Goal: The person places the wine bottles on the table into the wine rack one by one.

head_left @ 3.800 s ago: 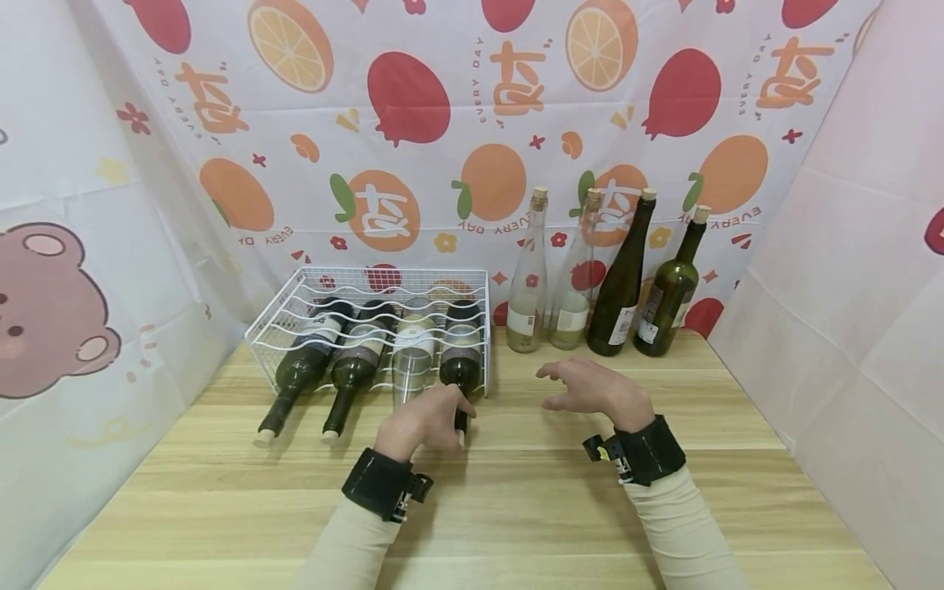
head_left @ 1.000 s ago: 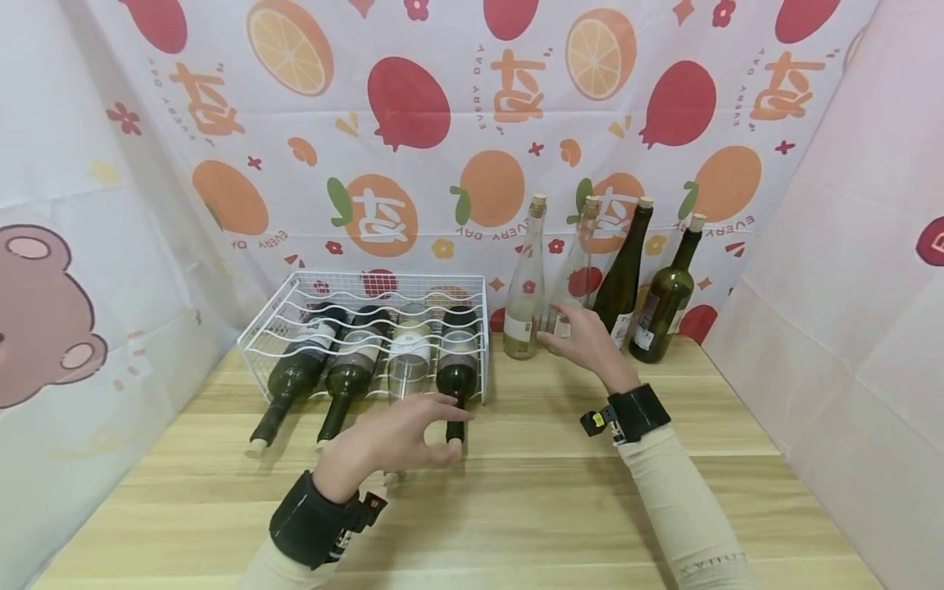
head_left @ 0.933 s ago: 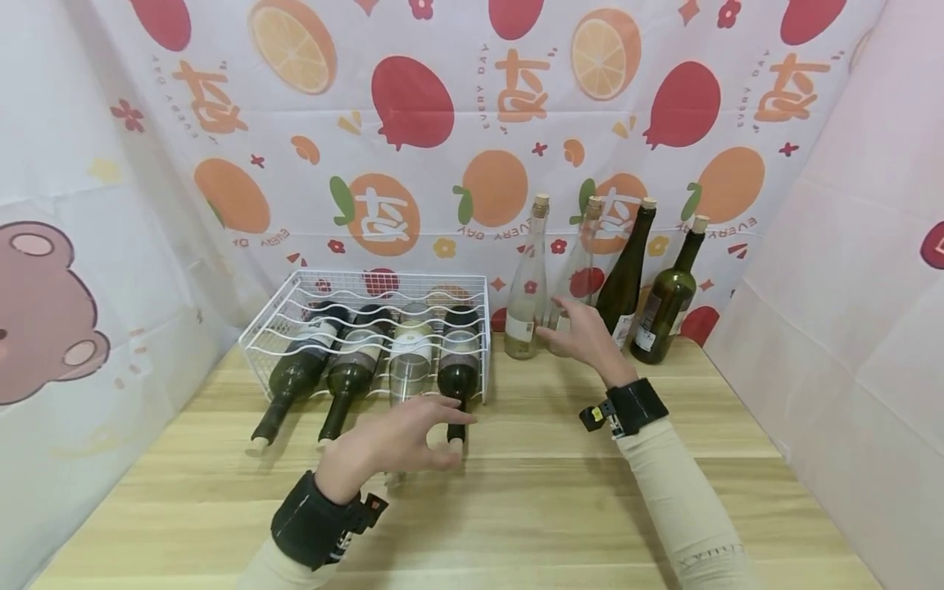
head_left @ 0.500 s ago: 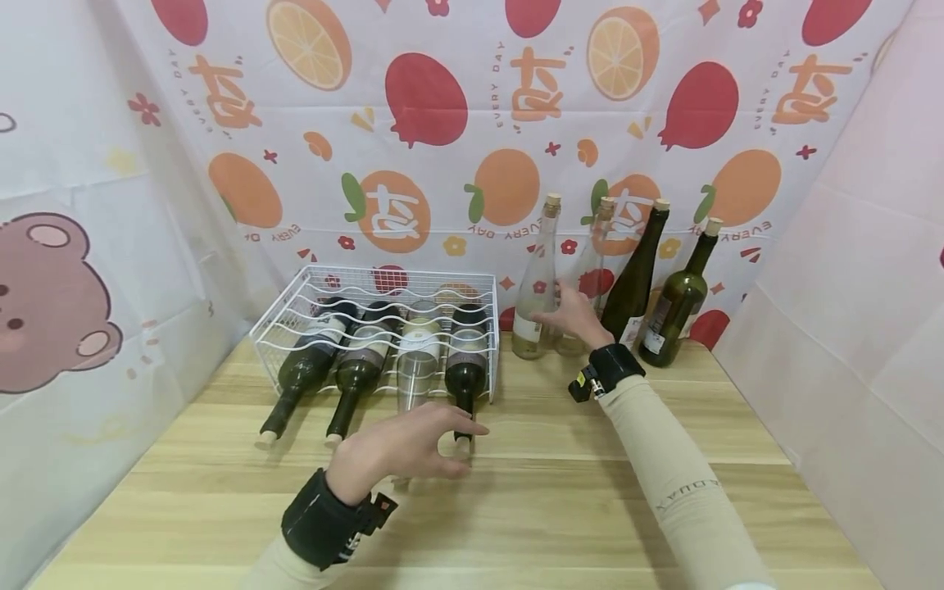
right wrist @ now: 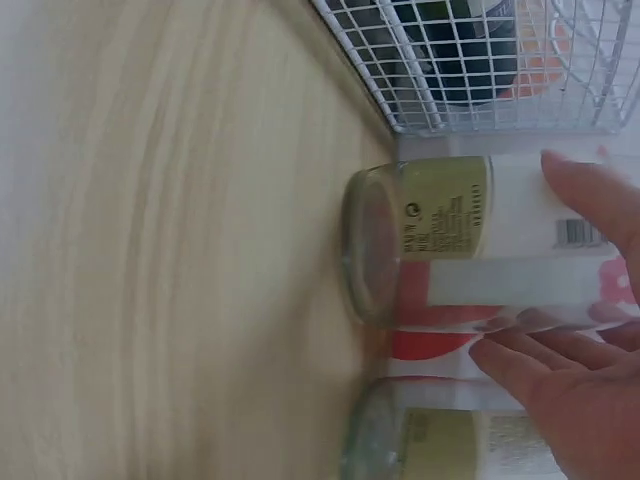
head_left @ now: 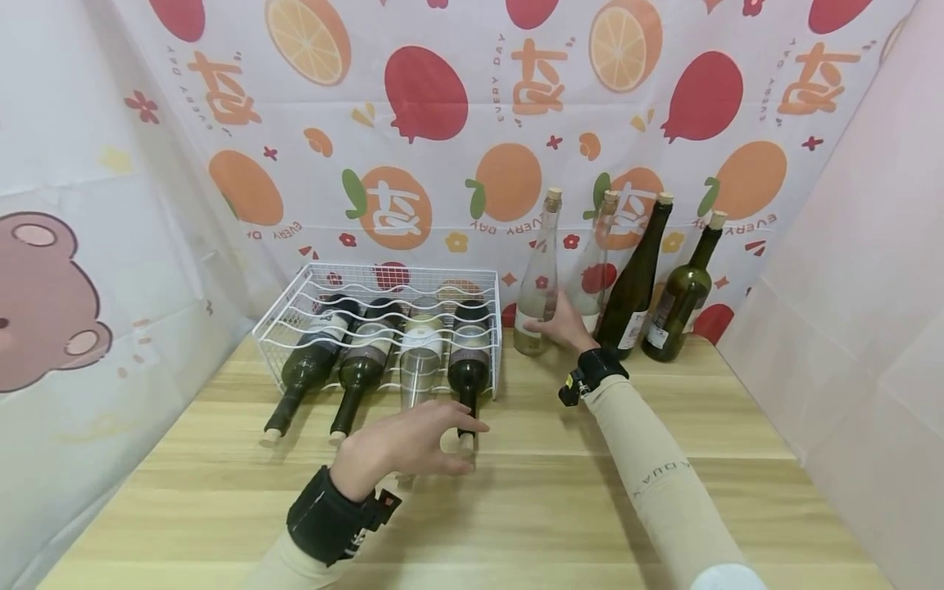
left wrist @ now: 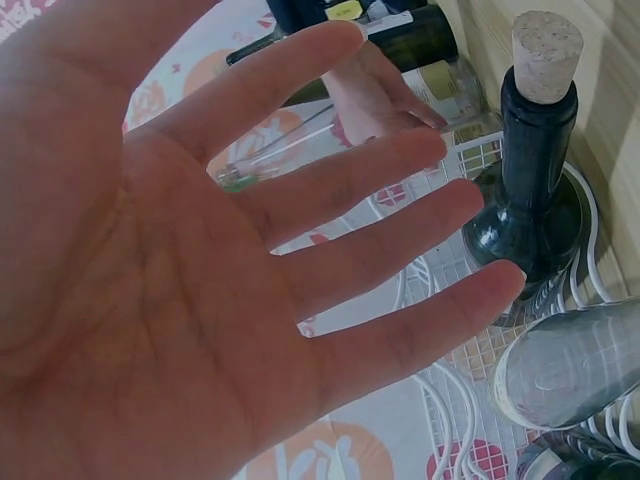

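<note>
My right hand is around the lower part of a clear corked glass bottle, the leftmost of the standing ones. In the right wrist view its thumb lies over the bottle's white label, while the fingers extend into the gap beside the second clear bottle. The bottle stands upright on the table. My left hand, fingers spread and palm bare in the left wrist view, hovers by the necks of a clear bottle and a dark green wine bottle lying in the rack.
The white wire bottle rack stands at the back left; two more dark bottles lie in it, corks toward me. Right of my right hand stand a second clear bottle and two green bottles. A printed curtain hangs behind.
My right hand has moved back and left from beside the bottles to around the leftmost clear one. My left hand has drawn back from the rightmost racked bottle's neck, its fingers spread wider.
</note>
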A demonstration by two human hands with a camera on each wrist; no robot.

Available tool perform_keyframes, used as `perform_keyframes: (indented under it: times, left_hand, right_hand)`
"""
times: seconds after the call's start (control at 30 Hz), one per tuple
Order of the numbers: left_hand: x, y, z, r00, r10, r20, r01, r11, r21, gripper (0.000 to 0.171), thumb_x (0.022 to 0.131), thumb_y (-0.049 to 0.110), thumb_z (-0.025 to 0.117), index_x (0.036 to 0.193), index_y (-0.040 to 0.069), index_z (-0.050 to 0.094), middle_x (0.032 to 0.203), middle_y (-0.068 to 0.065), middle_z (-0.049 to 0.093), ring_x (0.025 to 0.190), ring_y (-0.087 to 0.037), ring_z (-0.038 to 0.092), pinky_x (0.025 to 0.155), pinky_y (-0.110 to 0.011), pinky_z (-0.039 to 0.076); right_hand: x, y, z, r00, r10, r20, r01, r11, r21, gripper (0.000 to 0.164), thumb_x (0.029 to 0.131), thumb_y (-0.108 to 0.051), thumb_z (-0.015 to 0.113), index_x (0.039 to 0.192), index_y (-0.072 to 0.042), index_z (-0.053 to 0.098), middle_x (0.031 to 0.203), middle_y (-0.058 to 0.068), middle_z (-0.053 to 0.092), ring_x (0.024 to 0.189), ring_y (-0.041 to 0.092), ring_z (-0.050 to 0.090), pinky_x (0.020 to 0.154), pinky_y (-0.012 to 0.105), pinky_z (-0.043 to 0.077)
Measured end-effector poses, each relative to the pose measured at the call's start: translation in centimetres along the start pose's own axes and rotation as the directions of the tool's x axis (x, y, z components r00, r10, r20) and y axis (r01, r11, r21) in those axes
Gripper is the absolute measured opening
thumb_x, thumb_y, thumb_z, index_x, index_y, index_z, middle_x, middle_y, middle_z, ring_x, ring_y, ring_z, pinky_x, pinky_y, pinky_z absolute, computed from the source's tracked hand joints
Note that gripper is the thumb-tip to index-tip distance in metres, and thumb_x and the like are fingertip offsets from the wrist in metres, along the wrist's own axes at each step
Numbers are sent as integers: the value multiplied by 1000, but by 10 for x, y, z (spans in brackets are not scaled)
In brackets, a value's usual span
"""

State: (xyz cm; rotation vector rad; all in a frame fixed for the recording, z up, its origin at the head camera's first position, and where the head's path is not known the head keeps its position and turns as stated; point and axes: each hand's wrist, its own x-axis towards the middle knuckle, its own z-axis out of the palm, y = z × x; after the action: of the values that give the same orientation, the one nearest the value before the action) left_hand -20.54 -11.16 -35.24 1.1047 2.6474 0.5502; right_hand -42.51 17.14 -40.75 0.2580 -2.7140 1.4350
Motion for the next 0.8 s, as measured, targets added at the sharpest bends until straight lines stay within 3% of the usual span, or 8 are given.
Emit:
perform_keyframes:
  times: [0.23, 0.47, 0.6, 0.8]
  left_hand:
    - [2, 0, 0, 1000, -23, 15, 23, 1000, -10, 51, 91, 27, 78, 138, 13, 66, 141, -10, 66, 136, -32, 58, 113, -49, 47]
    - [3, 2, -1, 1000, -19, 15, 19, 1000, -15, 51, 90, 26, 78, 138, 11, 67, 140, -12, 66, 134, -33, 59, 112, -50, 48]
    - [0, 3, -1, 1000, -24, 14, 24, 1000, -19, 49, 90, 25, 78, 137, 12, 68, 139, -12, 66, 134, -35, 58, 111, -51, 47]
    - [2, 4, -3, 1000, -8, 11, 8, 1000, -22, 50, 90, 27, 79, 137, 13, 68, 139, -12, 66, 134, -35, 58, 111, -52, 47]
  right_hand:
    - [5, 9, 4, 999, -27, 22, 26, 999, 33, 90, 83, -18, 86, 153, -6, 30, 148, 23, 50, 136, 39, 52, 116, 53, 43]
    - [3, 23, 12, 999, 16, 50, -18, 999, 44, 73, 83, -16, 87, 142, -1, 47, 136, 23, 61, 125, 37, 58, 111, 51, 46]
    - [4, 30, 20, 997, 29, 65, -34, 997, 74, 75, 82, -17, 88, 143, -3, 46, 136, 21, 61, 127, 35, 58, 111, 48, 46]
    - [7, 36, 17, 1000, -19, 19, 18, 998, 67, 74, 77, -16, 91, 138, -3, 50, 127, 21, 65, 115, 34, 63, 101, 46, 51]
